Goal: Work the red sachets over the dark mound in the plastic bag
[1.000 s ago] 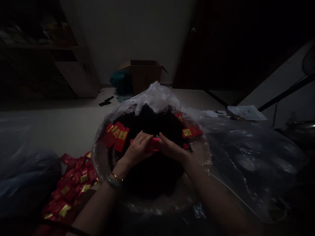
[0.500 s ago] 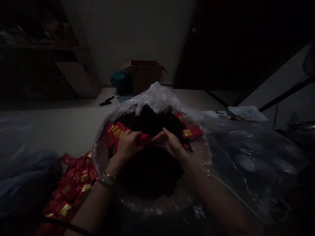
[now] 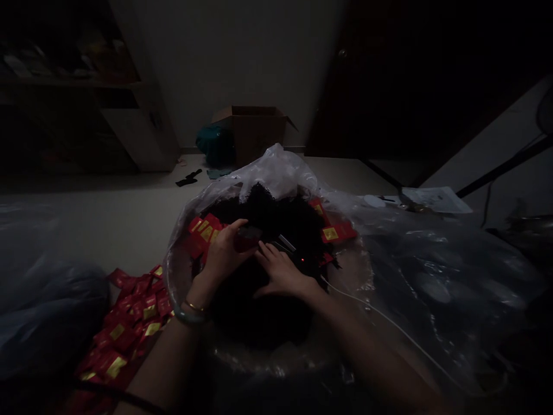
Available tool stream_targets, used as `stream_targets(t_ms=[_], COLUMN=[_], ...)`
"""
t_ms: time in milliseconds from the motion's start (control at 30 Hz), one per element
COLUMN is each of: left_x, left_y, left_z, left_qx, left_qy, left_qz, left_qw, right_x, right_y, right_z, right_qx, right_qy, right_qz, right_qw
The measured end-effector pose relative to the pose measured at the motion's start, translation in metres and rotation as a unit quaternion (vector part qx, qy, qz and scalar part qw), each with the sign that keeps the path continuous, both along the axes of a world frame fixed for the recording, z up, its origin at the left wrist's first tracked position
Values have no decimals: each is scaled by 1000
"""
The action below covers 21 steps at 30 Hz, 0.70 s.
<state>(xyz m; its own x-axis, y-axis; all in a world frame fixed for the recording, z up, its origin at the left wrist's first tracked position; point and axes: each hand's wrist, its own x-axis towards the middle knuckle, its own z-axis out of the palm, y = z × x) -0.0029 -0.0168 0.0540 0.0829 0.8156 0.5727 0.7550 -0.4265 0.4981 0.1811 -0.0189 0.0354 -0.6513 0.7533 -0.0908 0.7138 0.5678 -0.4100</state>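
Observation:
My left hand (image 3: pixel 222 253), with a bangle at the wrist, holds a dim red packet (image 3: pixel 248 239) between spread thumb and fingers. The packet's upper part looks grey and is hard to make out. My right hand (image 3: pixel 283 271) is open, fingers stretched toward the packet, thumb apart below; I cannot tell whether the fingertips touch it. Just beyond the right hand lies a small dark device (image 3: pixel 287 242) with a pale metallic strip, a red light and a white cable (image 3: pixel 367 301). Loose black shredded material (image 3: pixel 268 320) fills the plastic-lined round container (image 3: pixel 173 288) under both hands.
Red-and-gold packets (image 3: pixel 203 230) rest at the container's left, others (image 3: pixel 339 232) at its right. Many more packets (image 3: pixel 125 328) are heaped lower left. Clear plastic (image 3: pixel 440 271) spreads to the right. A cardboard box (image 3: pixel 259 135) and teal bag (image 3: pixel 213 144) stand by the wall.
My right hand has turned palm-down and moved slightly left and lower, its fingers spreading. The dark device with its red light has come into view. The left hand's thumb and fingers have parted more.

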Motion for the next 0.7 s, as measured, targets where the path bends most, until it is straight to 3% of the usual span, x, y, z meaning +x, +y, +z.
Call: stream_targets(t_ms=[267, 400, 500, 700], left_x=[-6, -4, -2, -2], left_y=[3, 2, 1, 0], left_z=[-6, -5, -4, 2], left_qx=[24, 17, 4, -22], left_qy=[52, 89, 113, 104], left_qz=[-7, -6, -3, 1], left_qw=[998, 996, 994, 994], right_x=[-6, -7, -9, -6], right_y=[-22, -24, -24, -24], right_z=[29, 26, 24, 28], right_qx=[65, 46, 40, 57], right_qy=[-104, -115, -137, -179], right_qz=[69, 32, 50, 25], right_qw=[990, 992, 989, 982])
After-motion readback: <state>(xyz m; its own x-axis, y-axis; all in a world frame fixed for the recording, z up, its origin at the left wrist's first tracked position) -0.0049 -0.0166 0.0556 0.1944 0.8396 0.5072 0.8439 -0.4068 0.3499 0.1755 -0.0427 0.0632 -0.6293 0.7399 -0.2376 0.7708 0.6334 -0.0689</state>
